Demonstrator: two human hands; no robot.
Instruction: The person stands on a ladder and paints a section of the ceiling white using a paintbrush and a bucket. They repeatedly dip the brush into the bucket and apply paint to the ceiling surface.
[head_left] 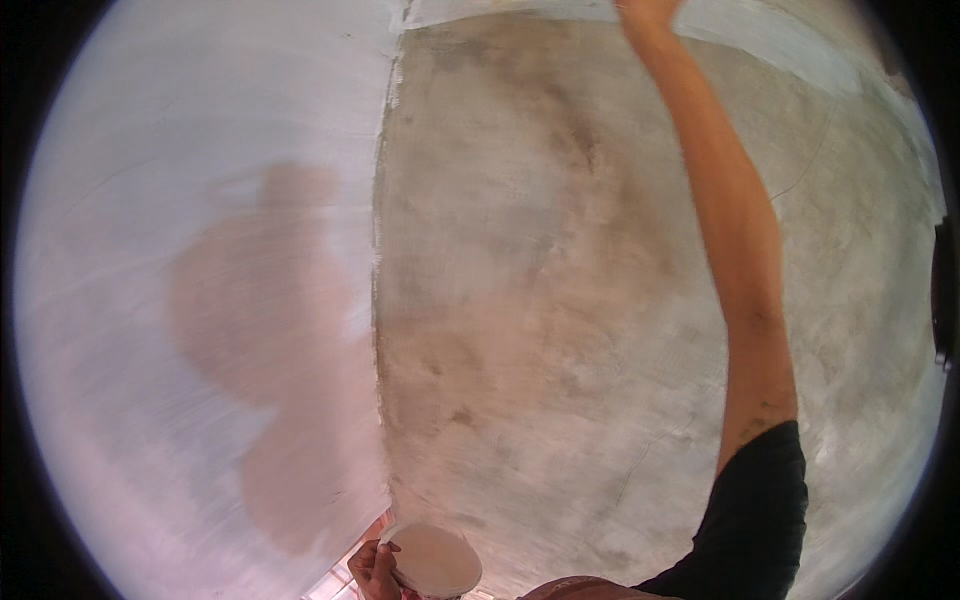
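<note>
At the lower edge, my left hand grips the rim of a round paint container, seen from above with pale, whitish liquid in it. My right arm stretches far up across the wall, and my right hand is cut off by the top edge, so its fingers and anything in them are hidden. Behind that hand runs a band of white paint along the top of the bare grey-brown wall. The adjoining wall on the left is coated whitish.
A vertical corner with a ragged paint edge divides the two walls. My shadow falls on the white one. Something dark stands at the far right rim. Below the corner, a reddish strip shows beside the container.
</note>
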